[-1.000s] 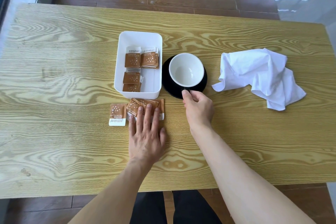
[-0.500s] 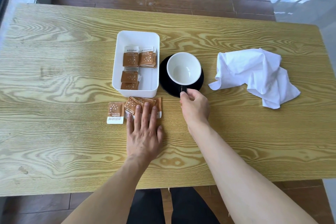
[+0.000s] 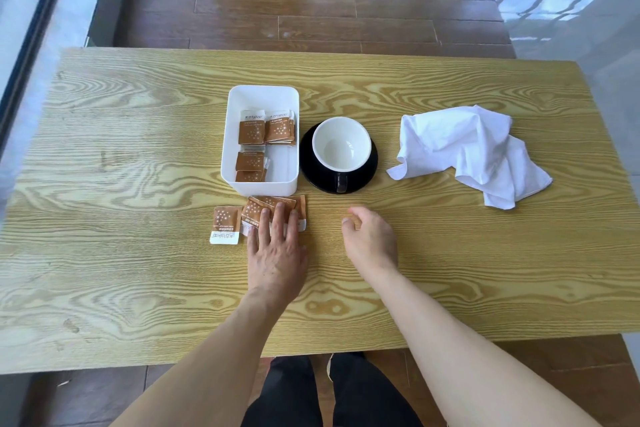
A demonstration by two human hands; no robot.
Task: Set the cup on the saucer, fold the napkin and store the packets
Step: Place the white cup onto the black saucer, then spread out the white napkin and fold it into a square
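A white-lined cup (image 3: 341,144) stands upright on a black saucer (image 3: 311,168), its handle pointing toward me. To the saucer's left sits a white box (image 3: 261,185) holding several brown packets (image 3: 251,128). In front of the box lie a loose pile of packets (image 3: 273,204) and a single packet (image 3: 225,224). My left hand (image 3: 277,246) rests flat with its fingers spread on the pile. My right hand (image 3: 372,241) hovers near the table below the saucer, fingers loosely curled and holding nothing. A crumpled white napkin (image 3: 467,149) lies to the right.
The wooden table (image 3: 138,270) ends at its front edge close to my body. Brown floorboards (image 3: 311,10) run beyond the far edge, with glass panels on both sides.
My right hand has let go of the cup's handle and drawn back toward me. The left hand stays on the packet pile. The camera has tilted a little.
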